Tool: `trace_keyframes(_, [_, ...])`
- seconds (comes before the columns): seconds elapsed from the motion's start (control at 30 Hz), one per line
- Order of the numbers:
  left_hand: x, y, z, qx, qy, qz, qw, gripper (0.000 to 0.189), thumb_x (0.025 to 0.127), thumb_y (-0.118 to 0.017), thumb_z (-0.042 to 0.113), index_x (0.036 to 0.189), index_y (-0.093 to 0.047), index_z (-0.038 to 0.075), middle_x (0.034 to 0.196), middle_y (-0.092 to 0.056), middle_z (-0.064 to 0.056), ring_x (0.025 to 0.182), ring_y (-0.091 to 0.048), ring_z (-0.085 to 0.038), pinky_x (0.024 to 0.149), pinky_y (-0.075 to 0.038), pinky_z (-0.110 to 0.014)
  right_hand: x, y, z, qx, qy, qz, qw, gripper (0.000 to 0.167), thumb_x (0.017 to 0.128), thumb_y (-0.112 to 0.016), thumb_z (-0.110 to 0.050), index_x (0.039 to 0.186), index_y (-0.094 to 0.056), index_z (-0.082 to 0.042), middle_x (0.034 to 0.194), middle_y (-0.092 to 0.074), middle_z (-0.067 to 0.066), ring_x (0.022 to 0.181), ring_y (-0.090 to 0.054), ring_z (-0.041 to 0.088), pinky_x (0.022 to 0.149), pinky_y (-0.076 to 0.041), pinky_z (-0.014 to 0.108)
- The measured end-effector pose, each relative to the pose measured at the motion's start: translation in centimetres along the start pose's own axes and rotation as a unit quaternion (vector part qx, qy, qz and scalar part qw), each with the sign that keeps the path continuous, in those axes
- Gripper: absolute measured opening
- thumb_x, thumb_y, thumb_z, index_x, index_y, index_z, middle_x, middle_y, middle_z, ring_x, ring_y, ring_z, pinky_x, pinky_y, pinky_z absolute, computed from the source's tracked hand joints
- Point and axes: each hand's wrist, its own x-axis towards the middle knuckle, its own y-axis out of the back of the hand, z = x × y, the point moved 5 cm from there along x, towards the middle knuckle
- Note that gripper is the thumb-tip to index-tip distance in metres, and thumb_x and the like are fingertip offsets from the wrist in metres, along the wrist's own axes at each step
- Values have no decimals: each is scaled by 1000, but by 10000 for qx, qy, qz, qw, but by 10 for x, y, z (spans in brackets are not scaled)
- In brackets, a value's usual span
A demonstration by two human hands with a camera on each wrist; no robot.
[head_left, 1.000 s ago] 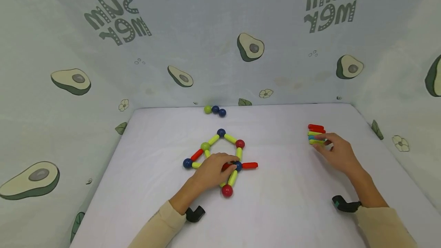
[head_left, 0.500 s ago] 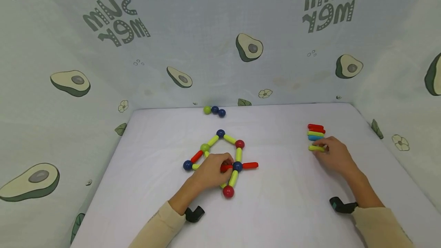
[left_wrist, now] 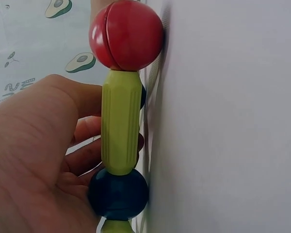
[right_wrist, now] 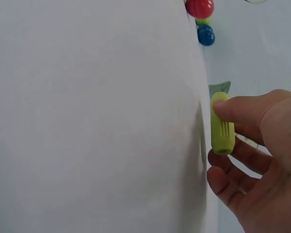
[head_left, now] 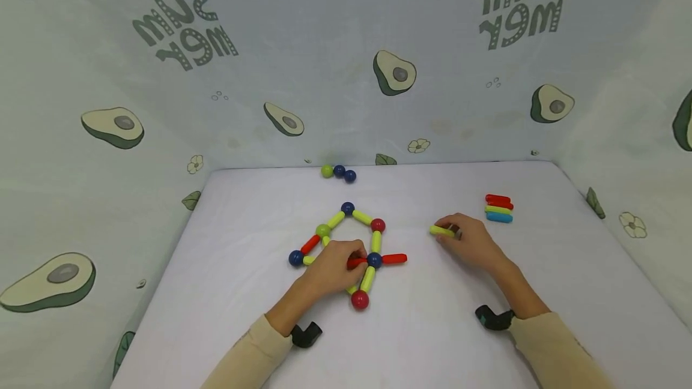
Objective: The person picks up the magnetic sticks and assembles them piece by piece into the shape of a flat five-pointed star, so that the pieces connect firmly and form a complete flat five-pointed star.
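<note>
Grip of the right hand was narrow, pinching a yellow-green rod with one end poking out. To its right lay four rods; to its left, the left hand held a red rod within a ball-and-rod frame. Good handling probably meant leaving that end bare and bracing the frame.

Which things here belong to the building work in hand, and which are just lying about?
Seemingly in the job:
- joined frame of balls and rods
- red rod, held by the left hand
- yellow-green rod, pinched by the right hand

Lying about, perhaps spares:
- three loose balls near the far edge of the table
- four loose rods
</note>
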Motion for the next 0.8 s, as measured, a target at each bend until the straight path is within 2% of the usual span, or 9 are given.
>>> trace_keyframes(0.17, [-1,0,1,16,71,40,10000,7,96,-70,21,103,-69,19,83,-63,9,76,-57,-6,66,-50,-18,15,-20,-18,124,118,-73,9998,29,94,-73,-11,122,-69,-3,114,-69,13,98,-59,25,83,-53,34])
trace_keyframes(0.3, [0,1,2,53,84,68,9999,8,96,-72,22,104,-70,18,85,-64,10,77,-57,-6,68,-51,-17,22,-33,-25,176,220,-85,9996,28,94,-74,-11,120,-70,-4,112,-70,10,97,-59,23,82,-53,31])
trace_keyframes(0.8, [0,-1,8,57,121,28,9999,11,96,-75,26,103,-71,20,83,-67,12,75,-57,-1,69,-51,-15,38,-56,-53,448,380,-360,9976,25,94,-74,-12,118,-72,-7,111,-70,7,95,-58,20,82,-52,31])
